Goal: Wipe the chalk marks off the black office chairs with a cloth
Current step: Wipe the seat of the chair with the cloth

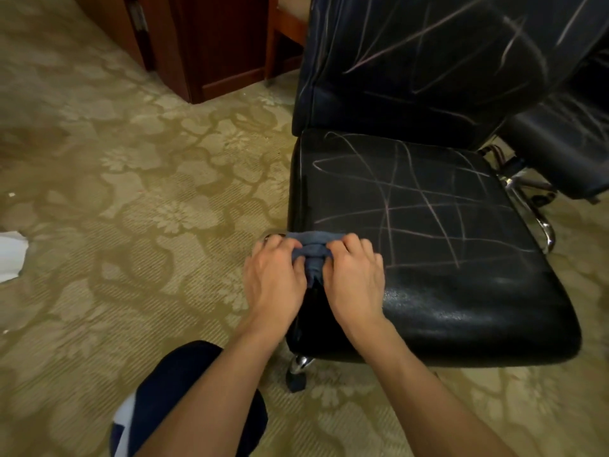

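A black office chair fills the right half of the view; its seat is crossed by pale chalk lines, and so is its backrest. A bunched blue-grey cloth lies at the seat's front left edge. My left hand grips the cloth from the left, fingers curled over it. My right hand grips it from the right, resting on the seat. The near part of the seat looks glossy and free of lines.
A second black chair with chalk marks stands behind at the right, with chrome legs beside it. Dark wooden furniture stands at the back. Patterned beige carpet covers the floor, with white paper at the left edge. My knee is below.
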Action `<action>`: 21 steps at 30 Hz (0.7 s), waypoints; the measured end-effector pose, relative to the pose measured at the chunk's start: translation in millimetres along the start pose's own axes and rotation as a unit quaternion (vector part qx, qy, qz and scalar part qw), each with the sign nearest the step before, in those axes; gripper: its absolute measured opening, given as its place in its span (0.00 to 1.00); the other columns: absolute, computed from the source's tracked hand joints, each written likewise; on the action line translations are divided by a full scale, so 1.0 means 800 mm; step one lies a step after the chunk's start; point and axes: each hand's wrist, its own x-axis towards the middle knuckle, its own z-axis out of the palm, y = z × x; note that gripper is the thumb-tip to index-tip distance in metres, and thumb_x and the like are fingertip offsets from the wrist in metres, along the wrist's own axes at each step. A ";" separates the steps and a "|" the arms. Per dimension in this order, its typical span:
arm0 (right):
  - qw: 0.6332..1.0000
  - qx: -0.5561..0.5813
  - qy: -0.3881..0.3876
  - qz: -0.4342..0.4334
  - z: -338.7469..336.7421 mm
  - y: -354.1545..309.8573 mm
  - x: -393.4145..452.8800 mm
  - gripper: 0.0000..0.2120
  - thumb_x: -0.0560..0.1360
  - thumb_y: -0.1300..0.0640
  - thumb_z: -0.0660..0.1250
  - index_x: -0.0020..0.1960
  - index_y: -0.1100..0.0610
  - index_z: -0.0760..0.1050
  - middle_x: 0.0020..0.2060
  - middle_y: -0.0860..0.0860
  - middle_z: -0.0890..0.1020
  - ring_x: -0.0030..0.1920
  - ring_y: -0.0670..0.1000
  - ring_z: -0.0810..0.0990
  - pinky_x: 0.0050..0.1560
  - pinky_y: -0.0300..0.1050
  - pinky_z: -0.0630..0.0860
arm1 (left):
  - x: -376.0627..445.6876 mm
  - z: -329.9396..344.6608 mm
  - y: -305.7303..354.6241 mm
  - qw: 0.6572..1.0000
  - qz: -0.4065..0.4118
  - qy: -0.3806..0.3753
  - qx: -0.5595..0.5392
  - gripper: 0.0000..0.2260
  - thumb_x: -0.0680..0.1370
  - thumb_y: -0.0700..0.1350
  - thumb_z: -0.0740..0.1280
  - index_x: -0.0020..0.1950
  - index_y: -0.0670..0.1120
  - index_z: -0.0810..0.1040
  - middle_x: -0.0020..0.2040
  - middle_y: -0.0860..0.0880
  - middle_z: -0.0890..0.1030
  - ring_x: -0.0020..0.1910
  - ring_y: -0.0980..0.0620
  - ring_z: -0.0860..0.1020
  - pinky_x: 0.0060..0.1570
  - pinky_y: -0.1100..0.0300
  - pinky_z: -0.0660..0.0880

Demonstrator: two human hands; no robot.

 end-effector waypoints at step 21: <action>0.997 0.013 0.030 -0.063 -0.014 0.032 -0.124 0.08 0.68 0.59 0.72 0.47 0.56 0.78 0.44 0.52 0.79 0.45 0.55 0.77 0.43 0.51 0.75 | -0.134 -0.014 0.017 0.996 -0.037 -0.073 -0.036 0.08 0.79 0.46 0.67 0.58 0.50 0.80 0.55 0.53 0.78 0.51 0.50 0.79 0.43 0.58 0.73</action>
